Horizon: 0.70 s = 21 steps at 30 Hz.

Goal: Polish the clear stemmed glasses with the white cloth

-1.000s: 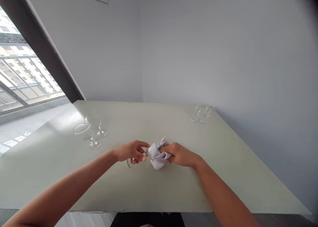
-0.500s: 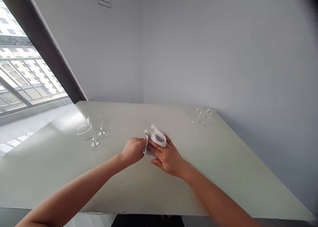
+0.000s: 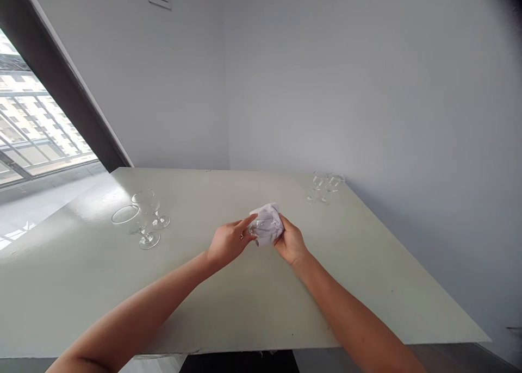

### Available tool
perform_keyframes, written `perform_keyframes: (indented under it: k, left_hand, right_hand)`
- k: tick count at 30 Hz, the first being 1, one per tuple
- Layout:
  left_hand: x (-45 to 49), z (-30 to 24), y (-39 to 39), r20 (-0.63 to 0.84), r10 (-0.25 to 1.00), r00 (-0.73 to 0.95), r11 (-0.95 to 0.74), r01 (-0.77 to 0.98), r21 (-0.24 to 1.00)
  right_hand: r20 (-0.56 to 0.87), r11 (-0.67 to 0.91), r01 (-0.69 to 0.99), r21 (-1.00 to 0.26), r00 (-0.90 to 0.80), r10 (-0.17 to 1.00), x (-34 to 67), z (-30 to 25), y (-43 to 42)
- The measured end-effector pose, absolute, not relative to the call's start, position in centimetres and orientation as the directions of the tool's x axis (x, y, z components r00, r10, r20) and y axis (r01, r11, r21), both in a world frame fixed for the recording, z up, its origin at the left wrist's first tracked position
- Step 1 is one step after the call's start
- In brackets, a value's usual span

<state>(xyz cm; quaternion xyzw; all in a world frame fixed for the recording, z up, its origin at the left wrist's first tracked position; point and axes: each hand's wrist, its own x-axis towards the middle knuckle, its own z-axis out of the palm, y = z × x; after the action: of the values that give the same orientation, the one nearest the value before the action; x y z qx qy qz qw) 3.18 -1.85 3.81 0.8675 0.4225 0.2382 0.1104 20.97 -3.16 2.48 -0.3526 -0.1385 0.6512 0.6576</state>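
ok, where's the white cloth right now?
Head view, near centre: the white cloth is between the hands, bunched in the right hand against a clear glass held by the left hand.

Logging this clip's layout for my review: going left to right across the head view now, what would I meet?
Window → nearer pair of stemmed glasses → left hand → white cloth → right hand → farther pair of stemmed glasses.

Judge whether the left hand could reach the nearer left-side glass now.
Probably yes: nothing visible stands between the left hand and the nearer left-side glass, though that hand holds another glass.
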Motion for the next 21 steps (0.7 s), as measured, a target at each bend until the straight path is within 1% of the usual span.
perform_keyframes:
  k: [3,5,7,8,12,14,16,18,20,21]
  left_hand:
    - [4.4,3.5,-1.3,0.320,0.828,0.461,-0.561,0.676,0.477]
    - [5.2,3.2,-0.8,0.312,0.867,0.388,-0.498,0.670,0.550]
    - [5.9,3.0,-0.4,0.315,0.892,0.323,-0.451,0.665,0.595]
    - [6.3,2.9,-0.3,0.337,0.890,0.306,-0.453,0.661,0.598]
    - [7.9,2.6,-1.3,0.503,0.818,0.279,-0.548,0.643,0.535]
    - [8.6,2.6,-2.4,0.518,0.807,0.283,-0.568,0.609,0.553]
    - [8.9,2.7,-3.4,0.454,0.830,0.323,-0.557,0.521,0.647]
    - [8.7,3.2,-3.7,0.344,0.873,0.346,-0.467,0.388,0.795]
    - [8.3,4.0,-3.3,0.189,0.922,0.339,-0.269,0.209,0.940]
    - [8.0,4.5,-2.9,0.095,0.930,0.355,-0.139,0.101,0.985]
  right_hand:
    - [-0.254,-0.029,-0.835,-0.550,0.134,0.958,20.5,2.9,-3.4]
    - [-0.210,-0.026,-0.837,-0.546,0.107,0.972,20.0,3.0,-3.9]
    - [-0.142,-0.026,-0.809,-0.587,0.071,0.987,19.2,2.8,-4.4]
    - [-0.106,-0.013,-0.788,-0.616,0.066,0.992,18.8,2.6,-4.6]
    - [-0.020,0.036,-0.692,-0.721,0.072,0.997,17.7,1.9,-5.3]
    - [-0.020,0.008,-0.654,-0.757,0.035,0.999,17.9,1.8,-5.3]
    - [-0.046,-0.040,-0.623,-0.781,-0.006,0.999,18.6,1.9,-5.0]
    - [-0.089,-0.093,-0.617,-0.781,-0.039,0.995,19.4,1.9,-4.7]
    - [-0.109,-0.133,-0.646,-0.752,-0.076,0.991,20.0,1.9,-4.4]
    - [-0.112,-0.156,-0.662,-0.733,-0.109,0.988,20.2,1.8,-4.3]
